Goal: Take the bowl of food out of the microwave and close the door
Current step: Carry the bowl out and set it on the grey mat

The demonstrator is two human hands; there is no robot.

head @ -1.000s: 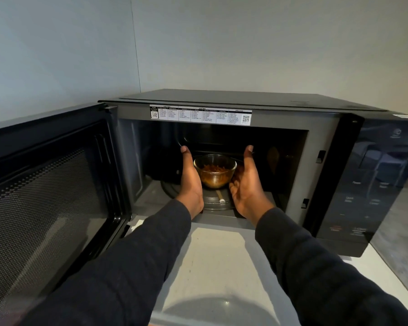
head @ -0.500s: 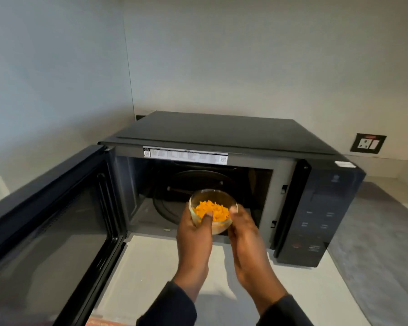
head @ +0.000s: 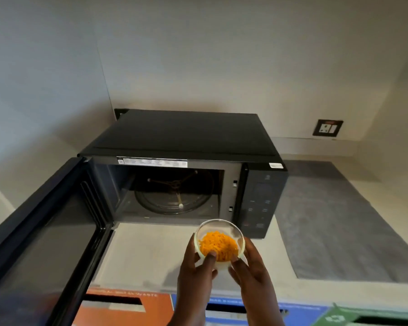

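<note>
A small clear glass bowl (head: 218, 234) of orange shredded food is held above the counter, in front of the black microwave (head: 181, 140). My left hand (head: 196, 276) grips its left side with the thumb over the rim. My right hand (head: 250, 271) cups its right side. The microwave door (head: 43, 236) is swung wide to the left. Inside the cavity only the glass turntable (head: 172, 196) is visible.
The pale counter (head: 141, 250) runs in front of the microwave, with a grey mat (head: 335, 222) on its right part. A wall socket (head: 327, 128) sits at the back right. Below the counter's front edge are orange, blue and green labelled bin fronts (head: 127, 307).
Both hands have pulled the bowl out of the cavity, back and to the right over the counter. The camera has drawn back and risen, so more of the counter shows.
</note>
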